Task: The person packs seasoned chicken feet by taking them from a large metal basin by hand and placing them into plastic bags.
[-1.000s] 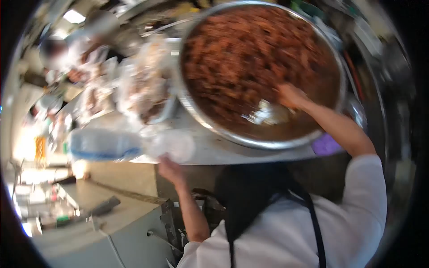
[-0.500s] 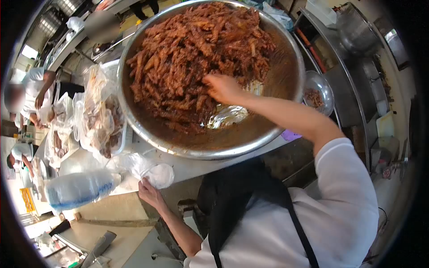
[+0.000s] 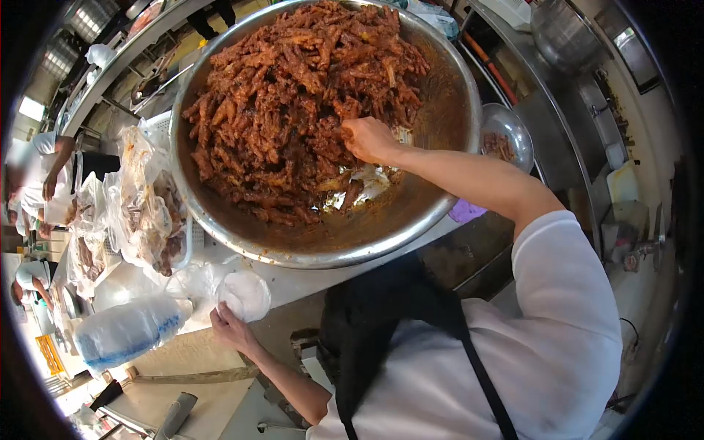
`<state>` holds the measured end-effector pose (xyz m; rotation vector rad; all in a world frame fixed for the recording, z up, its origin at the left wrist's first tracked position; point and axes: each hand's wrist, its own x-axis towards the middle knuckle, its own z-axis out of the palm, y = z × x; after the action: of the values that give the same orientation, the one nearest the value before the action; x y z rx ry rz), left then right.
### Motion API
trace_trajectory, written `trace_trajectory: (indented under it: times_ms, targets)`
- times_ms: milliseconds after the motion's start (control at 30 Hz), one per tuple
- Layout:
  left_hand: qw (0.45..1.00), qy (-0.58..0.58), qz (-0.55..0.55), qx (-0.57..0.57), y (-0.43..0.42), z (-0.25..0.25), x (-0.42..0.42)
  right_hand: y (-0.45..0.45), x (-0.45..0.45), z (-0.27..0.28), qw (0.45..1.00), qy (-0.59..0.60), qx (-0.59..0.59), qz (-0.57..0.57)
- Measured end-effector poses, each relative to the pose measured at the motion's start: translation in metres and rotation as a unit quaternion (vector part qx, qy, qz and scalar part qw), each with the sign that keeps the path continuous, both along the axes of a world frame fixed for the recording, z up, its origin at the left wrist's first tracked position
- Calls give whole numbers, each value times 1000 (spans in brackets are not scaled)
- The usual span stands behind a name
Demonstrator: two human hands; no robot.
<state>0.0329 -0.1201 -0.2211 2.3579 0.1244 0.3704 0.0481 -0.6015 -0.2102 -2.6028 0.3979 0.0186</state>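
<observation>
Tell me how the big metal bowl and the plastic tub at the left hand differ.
Size: the metal bowl is far wider than the plastic tub. Look: the bowl is opaque metal, the tub see-through. State: the bowl is heaped with reddish-brown food; none shows in the tub. The right hand reaches into the bowl, while the left hand touches the tub's edge. Both look round.

The fingertips of the right hand [image 3: 370, 139] are out of sight among the red-brown pieces [image 3: 293, 110], so their grip cannot be told. Part of the left hand [image 3: 233, 330] is hidden behind the clear container [image 3: 246, 295]. The top edge crops the basin [image 3: 330, 258]; its rim covers part of the clear bowl [image 3: 522, 139] and the purple item [image 3: 466, 211]. Wrinkled plastic obscures the contents of the bags [image 3: 139, 176]. A co-worker's head [image 3: 23, 161] is blurred.
</observation>
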Motion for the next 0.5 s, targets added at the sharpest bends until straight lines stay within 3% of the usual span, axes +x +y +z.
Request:
trace_trajectory:
  times_ms: [100,200,267,333,367,400,467,500]
  targets:
    - [1000,9,4,0,-16,4,4,9,17,-3,997,1,-59,-42]
    - [1000,12,-11,6,-18,4,4,-1,33,-39,994,-59,-77,49]
    - [1000,3,-9,-25,-14,5,6,0,24,-24,989,122,40,72]
    - [997,2,17,-73,-3,-4,7,-1,5,-5,937,297,156,99]
    - [996,6,34,-77,1,-5,7,0,-10,-8,938,288,131,142]
    - [995,10,51,-81,3,-6,6,3,-16,-11,907,319,62,266]
    - [997,41,48,-49,3,-5,5,19,-27,-1,892,314,4,325]
    - [998,52,38,-23,1,-2,6,25,-25,-9,903,226,-30,365]
